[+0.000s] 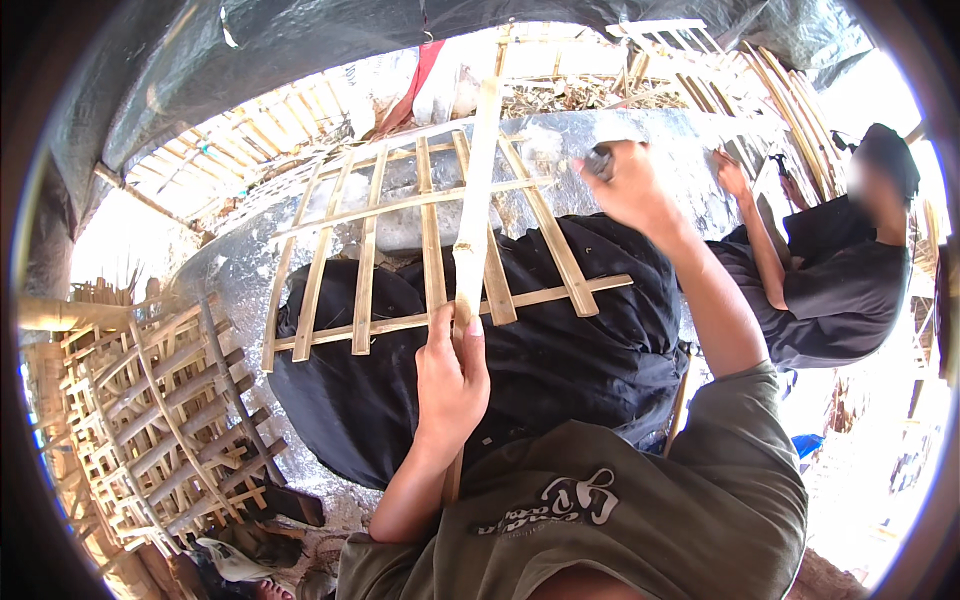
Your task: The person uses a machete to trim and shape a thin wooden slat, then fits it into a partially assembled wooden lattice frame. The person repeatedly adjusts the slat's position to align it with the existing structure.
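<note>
My left hand (452, 378) is closed round the lower part of a long, pale bamboo strip (474, 215). The strip points away from me, over a lattice frame (368, 250) of several flat bamboo slats joined by thin crosspieces. That frame lies across the dark cloth on my legs. My right hand (640, 188) is raised to the right of the frame, its fingers wrapped round a dark, round-ended object (600, 162). Most of that object is hidden in the fist, so its kind does not show.
Stacked bamboo lattice panels (170, 420) stand at the left. Another person (840, 250) in dark clothes sits close on the right, an arm raised. Bamboo strips (795, 115) lean behind that person. A dark tarp (270, 50) hangs overhead, and scraps (590, 96) lie at the far side.
</note>
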Demonstrator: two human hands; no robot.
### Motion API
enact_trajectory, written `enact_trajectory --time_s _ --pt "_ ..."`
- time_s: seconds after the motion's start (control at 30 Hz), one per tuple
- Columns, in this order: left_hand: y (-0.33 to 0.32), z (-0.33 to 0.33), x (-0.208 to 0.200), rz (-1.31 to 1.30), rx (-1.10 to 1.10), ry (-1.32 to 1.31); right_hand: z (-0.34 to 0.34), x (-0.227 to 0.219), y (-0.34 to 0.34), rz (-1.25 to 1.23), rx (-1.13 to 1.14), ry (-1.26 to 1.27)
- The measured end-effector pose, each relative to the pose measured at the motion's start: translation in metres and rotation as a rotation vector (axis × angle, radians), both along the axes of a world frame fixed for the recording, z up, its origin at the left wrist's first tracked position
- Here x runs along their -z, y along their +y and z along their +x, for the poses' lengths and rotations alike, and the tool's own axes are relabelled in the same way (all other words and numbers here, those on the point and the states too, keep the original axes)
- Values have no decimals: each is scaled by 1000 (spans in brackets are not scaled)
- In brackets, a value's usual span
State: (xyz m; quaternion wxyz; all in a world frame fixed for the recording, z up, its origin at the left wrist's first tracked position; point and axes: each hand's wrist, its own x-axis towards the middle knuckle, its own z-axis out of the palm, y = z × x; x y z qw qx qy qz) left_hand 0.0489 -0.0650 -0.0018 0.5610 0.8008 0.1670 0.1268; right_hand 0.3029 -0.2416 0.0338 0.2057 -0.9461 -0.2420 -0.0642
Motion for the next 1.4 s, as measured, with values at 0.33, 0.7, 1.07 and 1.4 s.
enact_trajectory --time_s 0.33,0.7,1.07,1.4 --pt "-11 -6 3 112 -25 -8 -66 -4 26 -305 -305 -133" --pt "-26 -12 7 222 14 -17 -35 -8 15 -378 -134 -52" --pt "-20 -11 -5 236 66 -36 -49 -5 16 -411 -172 -11" --pt "-30 -18 6 163 90 -14 67 36 -33 -244 179 -168"
